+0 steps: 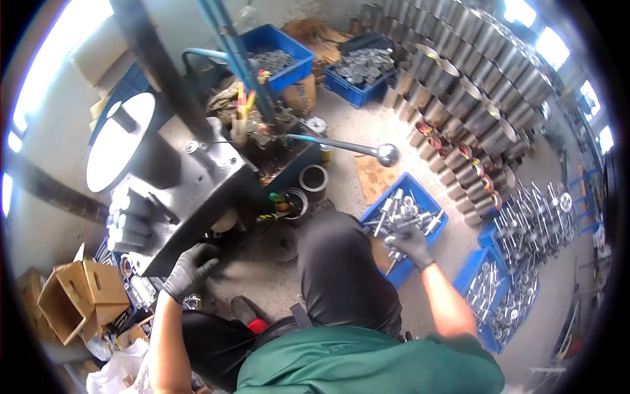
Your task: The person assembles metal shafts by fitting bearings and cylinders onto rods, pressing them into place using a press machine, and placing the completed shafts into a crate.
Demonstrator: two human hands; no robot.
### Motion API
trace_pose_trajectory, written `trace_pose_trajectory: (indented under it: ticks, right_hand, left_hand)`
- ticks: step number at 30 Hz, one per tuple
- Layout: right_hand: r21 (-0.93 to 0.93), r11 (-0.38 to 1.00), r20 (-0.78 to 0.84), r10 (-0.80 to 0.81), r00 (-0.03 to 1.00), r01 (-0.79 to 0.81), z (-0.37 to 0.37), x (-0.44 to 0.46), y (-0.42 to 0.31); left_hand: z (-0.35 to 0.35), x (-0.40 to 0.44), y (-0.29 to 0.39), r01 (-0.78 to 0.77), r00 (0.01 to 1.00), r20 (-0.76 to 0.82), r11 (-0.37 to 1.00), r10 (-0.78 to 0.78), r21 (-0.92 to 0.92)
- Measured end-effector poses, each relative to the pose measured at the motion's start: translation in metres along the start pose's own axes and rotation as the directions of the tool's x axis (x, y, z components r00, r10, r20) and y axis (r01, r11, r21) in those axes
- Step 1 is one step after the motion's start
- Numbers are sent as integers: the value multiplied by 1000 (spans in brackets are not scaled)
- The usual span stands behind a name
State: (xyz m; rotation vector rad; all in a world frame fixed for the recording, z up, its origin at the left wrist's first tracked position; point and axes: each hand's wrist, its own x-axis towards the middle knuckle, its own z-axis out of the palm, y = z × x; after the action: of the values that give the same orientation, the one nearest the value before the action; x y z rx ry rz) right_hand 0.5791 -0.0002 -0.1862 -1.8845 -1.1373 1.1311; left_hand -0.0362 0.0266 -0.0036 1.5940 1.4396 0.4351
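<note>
My right hand (412,245), in a grey glove, reaches into a blue bin (441,230) of metal shaft parts (401,211). Its fingers are among the parts, and I cannot make out what they hold. My left hand (191,268), also gloved, is beside the lower front edge of the metal machine table (190,203). Its fingers are blurred, and whether anything is in them cannot be told. White-grey cylinders (128,223) stand on the table near a large round-topped drum (125,144).
A lever with a ball end (387,155) sticks out over the floor. Stacked metal cylinders (462,98) rise at the right. More blue bins (482,282) hold shafts at the lower right. A cardboard box (98,282) lies at the left.
</note>
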Motion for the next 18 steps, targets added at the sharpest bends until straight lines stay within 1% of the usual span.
trace_pose_trajectory:
  ticks: [1, 2, 4, 5, 6, 8, 9, 10, 11, 12, 13, 14, 15, 17, 18]
  right_hand:
    - [213, 973, 37, -94, 995, 84, -6, -21, -49]
    - [419, 896, 66, -189, 980, 145, -13, -43, -98]
    - [231, 922, 90, -337, 937, 310, -25, -69, -172]
    - [68, 857, 117, -516, 849, 511, -27, -79, -205]
    - [-85, 722, 165, -669, 724, 686, -29, -86, -237]
    - [51, 499, 303, -833, 462, 865, -5, -108, -307]
    - [-2, 376, 338, -872, 355, 927, 11, -115, -333]
    - [89, 442, 417, -830, 370, 893, 29, -124, -353]
    - [102, 314, 466, -853, 233, 944, 52, -124, -373]
    - [125, 178, 507, -857, 91, 976, 78, -122, -393]
    - [135, 99, 520, -854, 14, 986, 106, -123, -405]
    - [148, 20, 530, -846, -63, 989, 135, -122, -415]
    - [156, -65, 528, -838, -139, 986, 161, -120, -429]
    - [149, -223, 497, -825, -268, 963, 200, -100, -458]
    - [101, -207, 427, -875, -230, 973, 213, -87, -464]
  left_hand:
    - [-2, -4, 25, -31, 999, -12, 1000, 31, -4]
    - [-3, -5, 46, -58, 998, -28, 998, 57, -9]
    - [-5, 1, 57, -173, 984, -41, 985, 172, -14]
    - [-3, 3, 61, -152, 988, -38, 983, 149, -107]
    - [3, 5, 62, -137, 991, -31, 970, 133, -200]
    - [22, 15, 44, -208, 978, -106, 921, 182, -330]
    - [33, 19, 38, -231, 973, -109, 882, 204, -410]
    - [43, 20, 37, -255, 967, -116, 834, 227, -489]
    - [47, 16, 46, -243, 961, -74, 695, 265, -677]
    - [48, 12, 56, -213, 947, -44, 521, 318, -826]
    - [49, 11, 59, -153, 932, -14, 357, 363, -922]
    - [46, 9, 66, -131, 944, -18, 324, 330, -937]
    - [45, 2, 78, -284, 925, -184, 285, 332, -915]
    - [39, -4, 68, -340, 925, -308, 125, 222, -932]
    - [29, -10, 60, -317, 947, -304, 130, 107, -940]
